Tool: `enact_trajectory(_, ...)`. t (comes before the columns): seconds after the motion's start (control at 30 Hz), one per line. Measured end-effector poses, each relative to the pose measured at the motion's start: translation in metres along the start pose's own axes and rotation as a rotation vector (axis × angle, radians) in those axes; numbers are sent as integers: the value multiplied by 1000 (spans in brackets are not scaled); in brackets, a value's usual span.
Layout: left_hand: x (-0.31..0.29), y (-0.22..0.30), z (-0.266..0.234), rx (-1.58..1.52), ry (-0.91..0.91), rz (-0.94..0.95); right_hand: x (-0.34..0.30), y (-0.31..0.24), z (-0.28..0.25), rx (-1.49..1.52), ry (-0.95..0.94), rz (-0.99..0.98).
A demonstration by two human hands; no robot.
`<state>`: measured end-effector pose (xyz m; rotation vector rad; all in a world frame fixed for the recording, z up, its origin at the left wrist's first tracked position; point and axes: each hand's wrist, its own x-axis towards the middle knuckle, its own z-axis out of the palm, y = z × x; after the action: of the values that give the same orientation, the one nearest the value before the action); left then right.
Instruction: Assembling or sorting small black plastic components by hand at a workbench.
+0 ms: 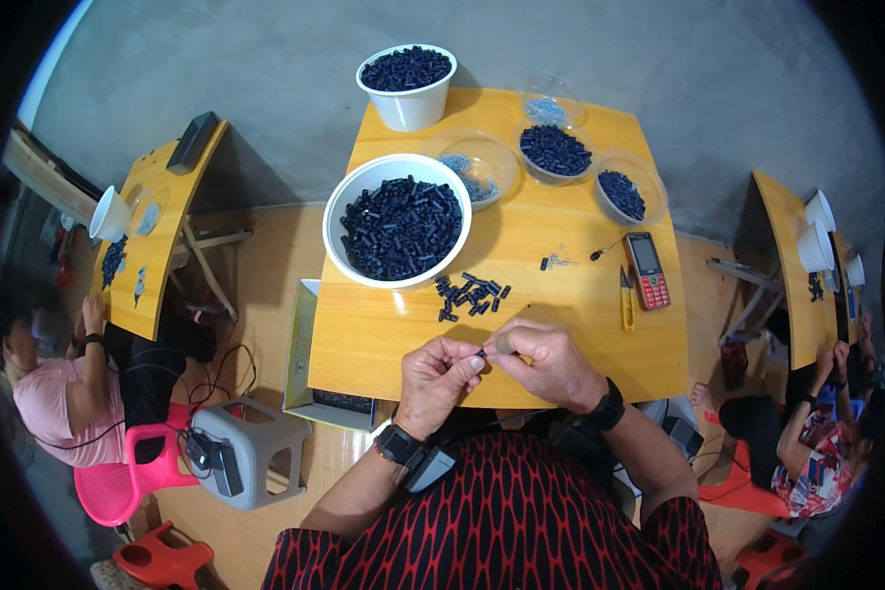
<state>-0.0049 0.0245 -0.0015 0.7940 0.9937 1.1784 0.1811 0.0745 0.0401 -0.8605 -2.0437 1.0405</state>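
Above the table's near edge, my left hand [437,382] pinches a small black tube-like piece [481,353] between thumb and fingertips. My right hand [549,360] meets it from the other side, its thumb and fingers closed together at the piece's end. Whatever lies in the right fingertips is too small and covered to make out. Just beyond my hands is a loose pile of black tube-like pieces [472,295]. Farther right lie a few small silvery metal bits [560,261], with a black piece beside them.
Black pieces fill a large white bucket [336,258] and another white bucket [408,110]. Clear bowls [509,165] hold metal bits or black pieces. At right lie a yellow cutter [627,307] and a red-black phone [647,270]. People sit at tables on both sides; a grey stool [246,433] stands left.
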Motion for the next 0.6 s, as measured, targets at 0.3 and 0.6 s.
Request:
enact_trajectory(0.3,-2,0,-1,15,30,18,4,6,3,99,-52,-13)
enact_trajectory(0.6,-15,18,-28,38,370,219,54,17,33,-315,-20,-83)
